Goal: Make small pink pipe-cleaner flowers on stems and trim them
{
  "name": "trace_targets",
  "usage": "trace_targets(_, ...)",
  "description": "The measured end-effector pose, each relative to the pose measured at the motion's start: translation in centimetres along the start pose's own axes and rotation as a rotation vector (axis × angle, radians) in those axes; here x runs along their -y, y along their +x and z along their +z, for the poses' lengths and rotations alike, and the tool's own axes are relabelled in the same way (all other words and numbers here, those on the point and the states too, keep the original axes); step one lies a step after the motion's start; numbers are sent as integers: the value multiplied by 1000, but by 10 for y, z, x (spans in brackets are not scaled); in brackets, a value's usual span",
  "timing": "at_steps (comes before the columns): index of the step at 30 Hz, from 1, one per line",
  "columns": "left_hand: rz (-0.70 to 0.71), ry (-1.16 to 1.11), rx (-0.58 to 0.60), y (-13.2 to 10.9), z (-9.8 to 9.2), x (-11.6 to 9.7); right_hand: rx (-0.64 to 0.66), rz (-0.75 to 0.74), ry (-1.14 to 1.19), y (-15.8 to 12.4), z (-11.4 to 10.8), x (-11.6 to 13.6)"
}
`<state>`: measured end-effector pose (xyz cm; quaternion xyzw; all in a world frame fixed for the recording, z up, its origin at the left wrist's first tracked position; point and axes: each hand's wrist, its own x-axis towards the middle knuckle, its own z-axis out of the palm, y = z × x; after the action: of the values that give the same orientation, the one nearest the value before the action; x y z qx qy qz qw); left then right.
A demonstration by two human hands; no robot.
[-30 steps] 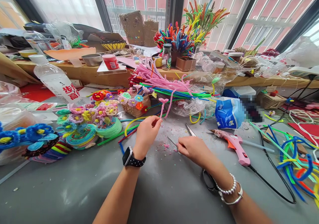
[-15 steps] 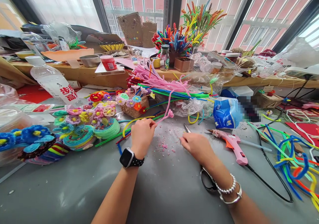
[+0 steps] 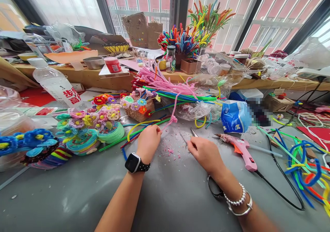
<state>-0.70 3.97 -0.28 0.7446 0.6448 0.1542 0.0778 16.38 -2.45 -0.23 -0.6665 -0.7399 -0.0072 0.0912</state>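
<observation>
My left hand [image 3: 148, 141], with a black smartwatch on the wrist, is pinched shut on the stem of a pink pipe-cleaner piece [image 3: 172, 119] with a small looped head that points away toward the pipe-cleaner pile. My right hand [image 3: 203, 153], bracelets at the wrist, lies on the grey table [image 3: 165, 197] over a pair of scissors [image 3: 192, 133]. Its fingers curl around the blades near the tips, and the black handles show under the forearm. Pink fluff crumbs [image 3: 171, 151] lie between the two hands.
A pink glue gun [image 3: 238, 148] with a black cable lies right of my right hand. Finished pipe-cleaner flowers [image 3: 90, 127] and a small basket [image 3: 140, 109] sit at left, a loose pipe-cleaner pile [image 3: 177, 91] behind, a tissue pack [image 3: 235, 116] and a water bottle [image 3: 58, 86] nearby.
The pink piece, held upright a second ago, has tipped down and away, its head now low near the table. My right hand slid slightly forward along the scissors.
</observation>
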Motion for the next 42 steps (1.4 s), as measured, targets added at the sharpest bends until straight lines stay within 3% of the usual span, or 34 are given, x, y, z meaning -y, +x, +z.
trace_targets(2, -4, 35, -4, 0, -2, 0, 12, 79, -40, 1, 2, -6)
trace_targets(8, -115, 315, -179, 5, -10, 13, 141, -162, 119, 1, 7, -4)
trace_targets(12, -168, 340, -88, 10, -11, 26, 63, -10, 136, 1, 4, -6)
trace_targets(15, -225, 345, -36, 12, -12, 31, 99, 29, 135, 3, 4, -9)
trace_targets(23, -335, 331, -156, 10, -17, 35, 25, -3, 193, 1, 0, -14)
trace_targets(27, -341, 326, -160, 9, -18, 38, 102, -22, 165, 1, -1, -15)
trace_targets(31, -361, 319, -163, 10, -17, 39, 37, -42, 179, 1, -2, -16)
trace_targets(36, -362, 314, -160, 10, -19, 40, 162, -46, 146, 1, -4, -18)
trace_targets(42, -216, 325, -319, 8, -24, 30, 191, -32, 164, 4, 1, -20)
